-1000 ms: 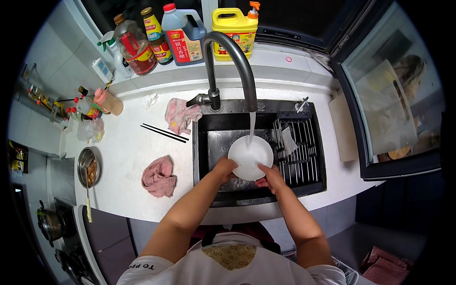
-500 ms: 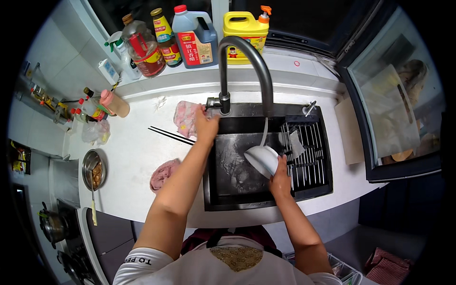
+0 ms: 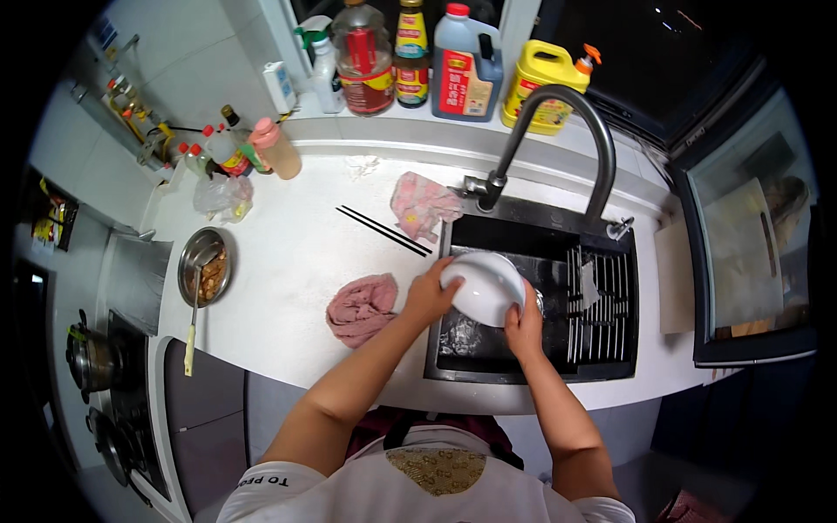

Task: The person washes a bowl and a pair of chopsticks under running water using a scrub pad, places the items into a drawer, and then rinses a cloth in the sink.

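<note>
A shallow white bowl (image 3: 485,292) is held between both hands, tilted over the left part of the dark sink (image 3: 532,376). My left hand (image 3: 429,295) grips its left rim, thumb on the inside. On the right rim, my right hand (image 3: 525,324) is closed with its thumb over the edge. The grey tap (image 3: 567,98) arches over the sink behind the bowl, and no stream shows under its spout. To the left of the sink lie a crumpled pink cloth (image 3: 362,309), a pink patterned cloth (image 3: 424,205) and black chopsticks (image 3: 384,230).
A black drying rack (image 3: 602,301) fills the sink's right side, with a pale piece on it. Far left on the counter sits a metal bowl (image 3: 204,266) with food and a spoon. Bottles and a yellow jug (image 3: 536,87) line the sill; an open window (image 3: 750,253) juts in at right.
My left hand has left the tap handle and taken the bowl's left rim. The water stream has stopped. The bowl has moved off the rack side, and the view has shifted left.
</note>
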The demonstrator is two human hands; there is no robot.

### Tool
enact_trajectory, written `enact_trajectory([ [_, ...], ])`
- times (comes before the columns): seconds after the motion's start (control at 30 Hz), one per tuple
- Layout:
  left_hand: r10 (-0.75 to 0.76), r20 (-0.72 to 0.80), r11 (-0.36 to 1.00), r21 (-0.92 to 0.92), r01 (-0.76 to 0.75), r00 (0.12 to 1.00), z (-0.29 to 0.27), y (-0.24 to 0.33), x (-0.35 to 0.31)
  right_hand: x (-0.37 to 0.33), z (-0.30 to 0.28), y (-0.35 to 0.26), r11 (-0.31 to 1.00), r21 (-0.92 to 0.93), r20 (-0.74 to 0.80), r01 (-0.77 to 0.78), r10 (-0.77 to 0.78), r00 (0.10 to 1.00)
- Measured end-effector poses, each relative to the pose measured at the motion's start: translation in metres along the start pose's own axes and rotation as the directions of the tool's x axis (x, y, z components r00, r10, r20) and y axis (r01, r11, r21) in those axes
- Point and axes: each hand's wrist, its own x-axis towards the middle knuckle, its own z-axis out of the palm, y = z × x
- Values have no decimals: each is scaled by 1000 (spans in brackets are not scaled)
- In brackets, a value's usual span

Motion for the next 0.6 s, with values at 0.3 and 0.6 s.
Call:
enact_trajectory([
  [0.3, -674, -277, 705, -521, 482, 685, -133, -41, 17, 93, 134, 4, 999, 8, 290, -37, 33, 956],
  [0.6, -849, -179, 442, -758, 481, 498, -161, -99, 22, 119, 198, 0, 742, -605, 260, 289, -159, 952],
])
